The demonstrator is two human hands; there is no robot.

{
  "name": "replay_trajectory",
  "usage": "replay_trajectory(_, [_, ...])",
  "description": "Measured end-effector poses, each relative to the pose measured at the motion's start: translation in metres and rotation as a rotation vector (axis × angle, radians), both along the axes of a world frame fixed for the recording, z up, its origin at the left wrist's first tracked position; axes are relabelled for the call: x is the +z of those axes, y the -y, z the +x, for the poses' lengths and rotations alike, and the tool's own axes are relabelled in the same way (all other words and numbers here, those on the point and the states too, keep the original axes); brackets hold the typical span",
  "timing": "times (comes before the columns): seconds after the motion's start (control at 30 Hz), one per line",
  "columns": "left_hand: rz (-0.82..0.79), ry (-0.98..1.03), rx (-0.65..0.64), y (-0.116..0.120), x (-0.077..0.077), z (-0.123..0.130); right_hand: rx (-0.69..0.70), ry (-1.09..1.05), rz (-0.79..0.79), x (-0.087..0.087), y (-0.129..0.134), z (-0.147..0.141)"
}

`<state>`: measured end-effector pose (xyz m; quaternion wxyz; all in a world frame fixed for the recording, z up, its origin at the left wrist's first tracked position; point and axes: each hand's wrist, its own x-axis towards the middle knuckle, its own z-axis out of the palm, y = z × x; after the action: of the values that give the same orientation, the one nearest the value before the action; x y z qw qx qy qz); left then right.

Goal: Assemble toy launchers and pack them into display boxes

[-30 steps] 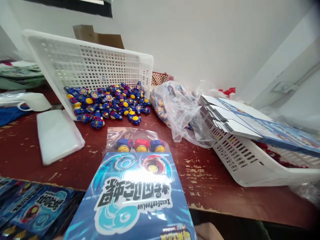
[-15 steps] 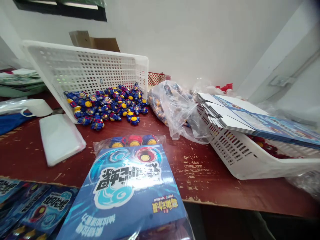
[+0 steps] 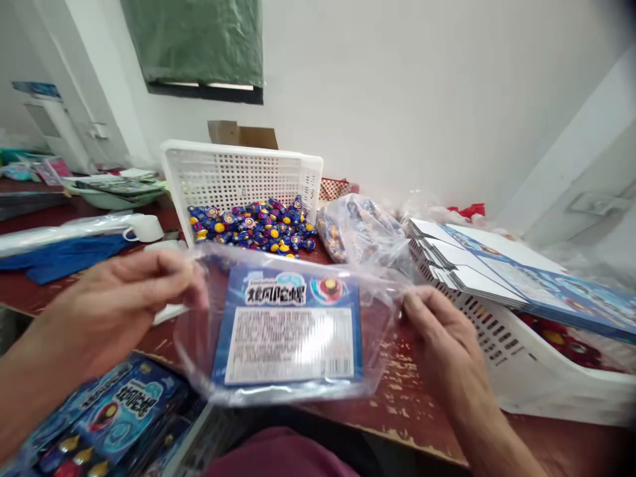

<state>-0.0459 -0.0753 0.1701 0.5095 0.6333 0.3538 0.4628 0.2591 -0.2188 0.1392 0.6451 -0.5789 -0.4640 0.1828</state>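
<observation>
The left hand [image 3: 132, 295] and right hand [image 3: 447, 334] pinch a clear plastic bag [image 3: 293, 331], blocking part of a white perforated basket [image 3: 233, 179] of blue-and-yellow toys [image 3: 258, 224]; right of the bag lie stacked blue-white cards [image 3: 527, 275].

The single head-mounted camera faced forward and down from the wearer's head, at close range to the clear bag [image 3: 293, 395], with the worktop [image 3: 397, 397] beyond and wall [image 3: 397, 93] farthest.
</observation>
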Motion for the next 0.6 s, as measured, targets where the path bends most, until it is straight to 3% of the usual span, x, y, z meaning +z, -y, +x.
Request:
replay_trajectory(0.13, [0.053, 0.062, 0.021, -0.029, 0.031, 0.016, 0.061, -0.087, 0.116, 0.021, -0.04, 0.025])
replay_trajectory(0.27, [0.064, 0.149, 0.072, -0.057, 0.045, 0.026, 0.041, -0.027, 0.169, 0.033, -0.074, 0.044])
replay_trajectory(0.43, [-0.007, 0.205, 0.018, -0.095, 0.044, 0.048, -0.07, 0.094, 0.113, 0.041, -0.106, 0.062])
replay_trajectory(0.6, [-0.015, 0.235, -0.015, -0.109, 0.031, 0.06, -0.164, 0.194, 0.065, 0.056, -0.1, 0.079])
